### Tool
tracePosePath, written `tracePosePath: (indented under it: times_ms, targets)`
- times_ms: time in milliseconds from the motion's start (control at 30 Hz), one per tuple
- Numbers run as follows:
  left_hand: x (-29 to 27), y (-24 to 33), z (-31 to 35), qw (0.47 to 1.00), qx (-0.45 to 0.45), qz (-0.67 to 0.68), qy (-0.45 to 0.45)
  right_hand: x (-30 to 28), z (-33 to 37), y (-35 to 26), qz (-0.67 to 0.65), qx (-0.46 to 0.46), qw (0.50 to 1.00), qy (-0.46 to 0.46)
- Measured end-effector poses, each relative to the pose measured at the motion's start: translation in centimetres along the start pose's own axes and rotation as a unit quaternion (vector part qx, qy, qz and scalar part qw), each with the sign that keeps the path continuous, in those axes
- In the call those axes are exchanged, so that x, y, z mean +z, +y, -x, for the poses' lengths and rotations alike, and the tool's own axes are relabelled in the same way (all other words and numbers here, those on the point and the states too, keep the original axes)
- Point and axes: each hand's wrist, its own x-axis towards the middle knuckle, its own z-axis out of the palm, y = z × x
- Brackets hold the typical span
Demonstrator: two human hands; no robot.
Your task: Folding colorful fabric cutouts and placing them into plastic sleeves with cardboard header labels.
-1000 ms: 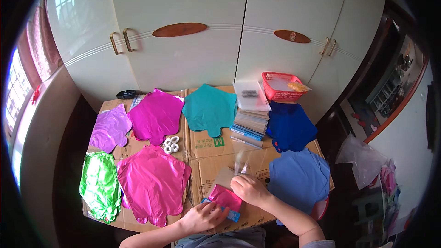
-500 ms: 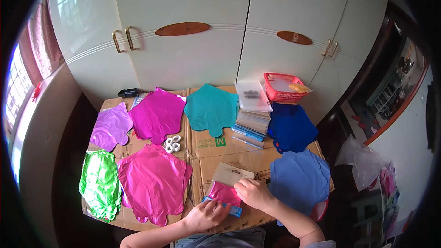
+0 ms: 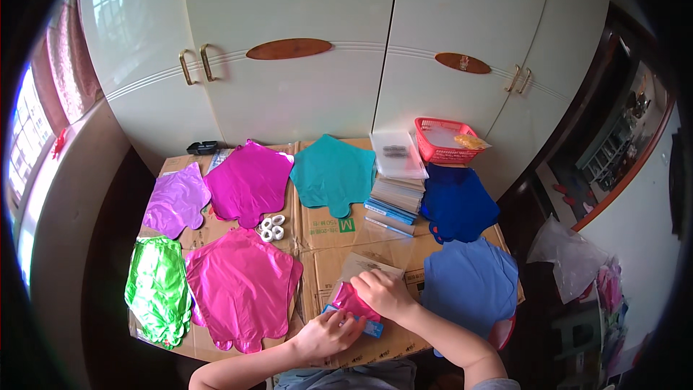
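Observation:
Near the table's front edge, a folded pink foil balloon (image 3: 349,301) lies by a clear plastic bag (image 3: 380,267) with a blue card strip (image 3: 373,328) at its near end. My left hand (image 3: 328,334) is closed on the card strip, fingertips against the near edge of the pink foil. My right hand (image 3: 381,295) has its fingers curled down on the foil's upper right part. Its fingertips are partly hidden, as is the layering of bag and foil beneath.
Around lie flat foil stacks: pink (image 3: 242,285), green (image 3: 155,289), lilac (image 3: 175,201), magenta (image 3: 250,182), teal (image 3: 333,175), dark blue (image 3: 460,202), light blue (image 3: 471,285). White ribbon rolls (image 3: 271,227), packet stacks (image 3: 395,198) and a red basket (image 3: 439,150) stand farther back.
My right hand has moved left and slightly away from me, from the packet's right side onto the pink foil. The foil now looks more bunched. My left hand stays nearly in place.

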Motion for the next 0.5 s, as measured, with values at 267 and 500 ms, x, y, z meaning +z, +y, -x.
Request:
tracePosePath:
  times_ms: [267,500]
  targets:
    - [-0.2,-0.5,-0.3,1.000,0.005,-0.007,0.001,1.3,-0.9,0.2,0.013,-0.068,0.997,0.028]
    - [0.8,-1.0,-1.0,1.000,-0.002,-0.021,0.023,1.2,-1.1,0.2,-0.012,-0.077,0.997,0.005]
